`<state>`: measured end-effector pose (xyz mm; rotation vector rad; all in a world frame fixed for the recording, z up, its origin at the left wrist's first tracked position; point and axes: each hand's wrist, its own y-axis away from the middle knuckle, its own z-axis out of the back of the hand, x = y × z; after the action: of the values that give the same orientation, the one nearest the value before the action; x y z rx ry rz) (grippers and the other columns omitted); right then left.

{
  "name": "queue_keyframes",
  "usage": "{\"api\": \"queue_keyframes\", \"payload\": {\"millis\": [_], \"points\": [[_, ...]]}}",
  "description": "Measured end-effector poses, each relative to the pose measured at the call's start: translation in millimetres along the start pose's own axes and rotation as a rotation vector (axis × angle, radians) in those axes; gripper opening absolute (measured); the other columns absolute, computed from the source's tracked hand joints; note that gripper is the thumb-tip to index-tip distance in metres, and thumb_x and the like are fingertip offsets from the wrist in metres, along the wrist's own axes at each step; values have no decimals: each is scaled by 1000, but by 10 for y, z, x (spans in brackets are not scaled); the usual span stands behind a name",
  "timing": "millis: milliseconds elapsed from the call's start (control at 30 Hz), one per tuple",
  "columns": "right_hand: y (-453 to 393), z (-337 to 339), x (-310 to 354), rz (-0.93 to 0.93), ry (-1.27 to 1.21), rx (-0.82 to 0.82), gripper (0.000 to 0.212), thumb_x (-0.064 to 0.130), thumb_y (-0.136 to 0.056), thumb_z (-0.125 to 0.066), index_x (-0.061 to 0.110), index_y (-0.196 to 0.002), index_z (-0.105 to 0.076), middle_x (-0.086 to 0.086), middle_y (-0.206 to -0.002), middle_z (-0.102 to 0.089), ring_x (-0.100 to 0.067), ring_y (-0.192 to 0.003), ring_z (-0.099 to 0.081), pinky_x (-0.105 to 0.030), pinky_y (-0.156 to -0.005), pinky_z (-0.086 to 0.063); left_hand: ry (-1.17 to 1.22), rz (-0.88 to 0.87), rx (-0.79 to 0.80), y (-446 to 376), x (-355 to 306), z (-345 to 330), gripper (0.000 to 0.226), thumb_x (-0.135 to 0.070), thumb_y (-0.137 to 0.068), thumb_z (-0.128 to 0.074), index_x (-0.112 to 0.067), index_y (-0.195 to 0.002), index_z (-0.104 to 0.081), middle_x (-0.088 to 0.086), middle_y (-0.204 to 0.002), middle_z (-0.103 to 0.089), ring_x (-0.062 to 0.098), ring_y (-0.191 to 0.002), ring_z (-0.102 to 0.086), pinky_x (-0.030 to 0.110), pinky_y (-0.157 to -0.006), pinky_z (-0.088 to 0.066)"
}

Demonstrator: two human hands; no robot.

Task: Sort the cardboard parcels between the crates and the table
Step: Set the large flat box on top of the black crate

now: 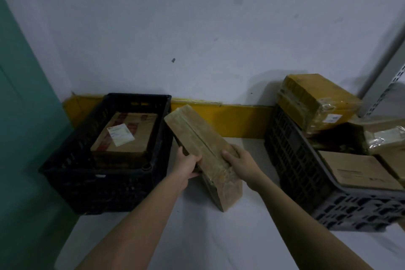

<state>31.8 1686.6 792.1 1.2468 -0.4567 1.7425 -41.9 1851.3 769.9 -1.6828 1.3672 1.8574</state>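
A long taped cardboard parcel [197, 138] is tilted above the white table [230, 237], between the two crates. My left hand [187, 165] grips its left edge and my right hand [241, 163] holds its right side, fingers over the top. The black crate [105, 182] on the left holds one flat parcel with a white label [126, 133]. The grey crate [306, 173] on the right holds several parcels, with a yellow-taped parcel [315, 101] stacked highest.
A yellow strip [236, 120] runs along the base of the white wall behind the table. A green surface [22, 116] stands at the left. A perforated metal upright [392, 87] rises at the far right behind the grey crate.
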Motion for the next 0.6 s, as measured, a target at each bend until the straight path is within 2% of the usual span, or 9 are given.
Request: {"api": "queue_keyframes", "payload": {"millis": [100, 167, 267, 300, 367, 433, 467, 533, 600], "points": [[47, -80, 52, 74, 67, -96, 36, 36, -101, -51, 20, -134, -53, 0, -121, -63, -18, -108, -63, -39, -93, -53, -32, -30, -60, 26, -46, -39, 55, -7, -93, -62, -18, -142, -39, 4, -126, -58, 18, -96, -59, 37, -72, -55], [96, -123, 113, 164, 130, -174, 35, 33, -102, -51, 19, -134, -53, 0, -122, -65, -15, -105, -63, -37, -91, -54, -21, -40, -68, 46, -117, -91, 58, -16, -89, -69, -19, -139, -41, 5, -125, -59, 18, -95, -60, 40, -77, -55], [170, -178, 228, 307, 210, -294, 43, 33, -101, -53, 20, -142, -48, -1, -125, -67, -13, -103, -64, -29, -86, -51, 58, -37, -28, 76, -341, -185, 81, -48, -67, -85, -18, -135, -54, 6, -122, -66, 27, -106, -65, 46, -92, -54], [187, -205, 262, 339, 263, -331, 44, 33, -101, -53, 21, -144, -47, -2, -130, -64, -17, -111, -62, -32, -91, -49, 72, -14, -7, 91, -431, -217, 90, -56, -57, -87, -18, -133, -58, 8, -122, -67, 30, -109, -65, 48, -96, -52], [235, -290, 303, 331, 387, -367, 47, 35, -102, -49, 26, -148, -41, -3, -147, -50, -23, -134, -45, -49, -109, -39, 82, 28, -2, 98, -555, -281, 108, -64, -44, -88, -16, -135, -56, 11, -128, -63, 33, -115, -61, 49, -101, -49], [305, -370, 320, 311, 497, -382, 46, 38, -104, -41, 29, -150, -35, -2, -158, -33, -26, -147, -25, -65, -116, -21, 90, 40, -52, 85, -575, -327, 114, -67, -46, -86, -16, -140, -49, 12, -135, -54, 35, -121, -54, 50, -105, -45], [323, -384, 321, 321, 526, -388, 46, 38, -105, -39, 29, -150, -34, -2, -159, -29, -26, -149, -19, -67, -116, -15, 104, 34, -83, 84, -563, -347, 112, -67, -49, -85, -17, -142, -47, 12, -137, -52, 35, -122, -52, 51, -105, -44], [326, -360, 330, 337, 549, -377, 47, 39, -105, -38, 30, -151, -32, -1, -160, -26, -25, -149, -16, -67, -116, -13, 137, 14, -144, 96, -547, -386, 106, -64, -54, -83, -18, -141, -45, 11, -136, -51, 34, -119, -52, 52, -104, -45], [289, -305, 331, 350, 551, -323, 47, 42, -104, -38, 30, -150, -34, 0, -158, -30, -25, -147, -22, -65, -116, -21, 161, -13, -205, 97, -548, -388, 100, -58, -57, -83, -16, -140, -46, 11, -133, -53, 33, -116, -54, 50, -101, -47]]}}
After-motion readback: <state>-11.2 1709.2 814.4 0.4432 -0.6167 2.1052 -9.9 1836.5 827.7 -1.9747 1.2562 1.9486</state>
